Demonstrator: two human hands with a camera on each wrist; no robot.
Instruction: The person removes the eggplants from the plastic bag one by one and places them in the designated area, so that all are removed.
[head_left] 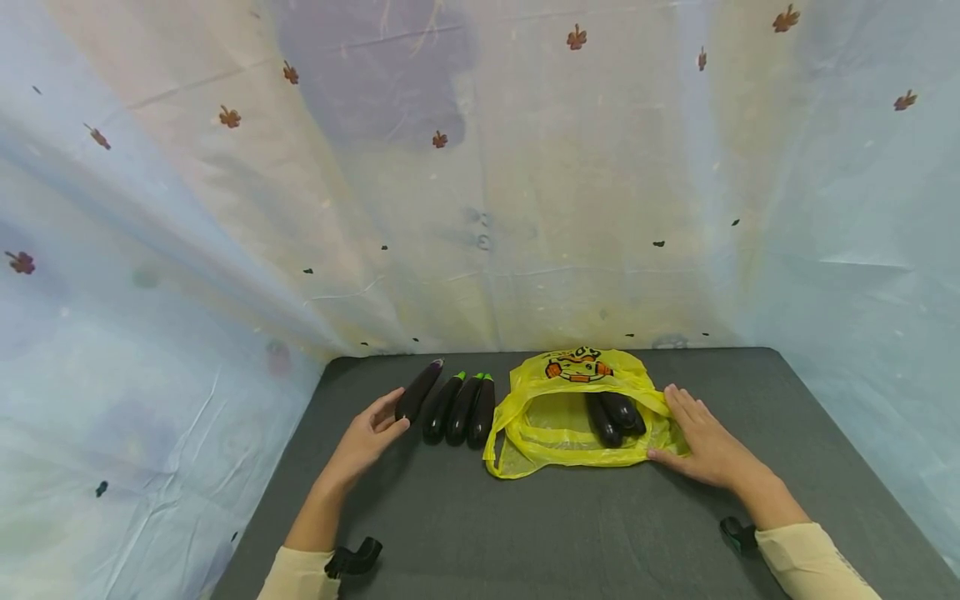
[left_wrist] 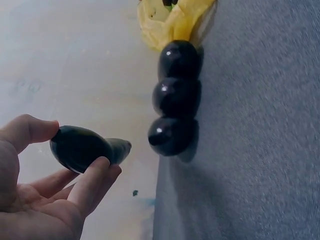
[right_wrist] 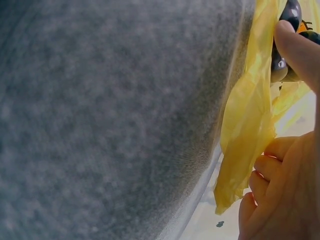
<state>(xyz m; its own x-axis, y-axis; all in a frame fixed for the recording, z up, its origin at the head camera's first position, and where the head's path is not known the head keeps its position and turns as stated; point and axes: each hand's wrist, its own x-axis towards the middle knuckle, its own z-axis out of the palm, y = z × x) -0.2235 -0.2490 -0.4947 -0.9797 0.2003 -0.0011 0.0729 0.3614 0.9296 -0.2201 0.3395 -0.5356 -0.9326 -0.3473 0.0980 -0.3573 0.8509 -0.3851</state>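
My left hand (head_left: 362, 440) holds a dark purple eggplant (head_left: 418, 393) between thumb and fingers. In the left wrist view this eggplant (left_wrist: 77, 147) is raised off the table, its narrow end pointing away. Just right of it, three eggplants (head_left: 462, 411) lie side by side, green stems toward the wall. A yellow plastic bag (head_left: 577, 457) lies with its mouth toward me and several eggplants (head_left: 606, 423) inside. My right hand (head_left: 705, 442) touches the bag's right edge, fingers spread and mostly straight, the thumb at the mouth's lower corner; the right wrist view shows the thumb beside the bagged eggplants.
A dark grey table (head_left: 525, 533) carries everything. Behind it and along the sides hangs a pale sheet (head_left: 480, 183) printed with small leaves. Black straps (head_left: 354, 557) show at both wrists.
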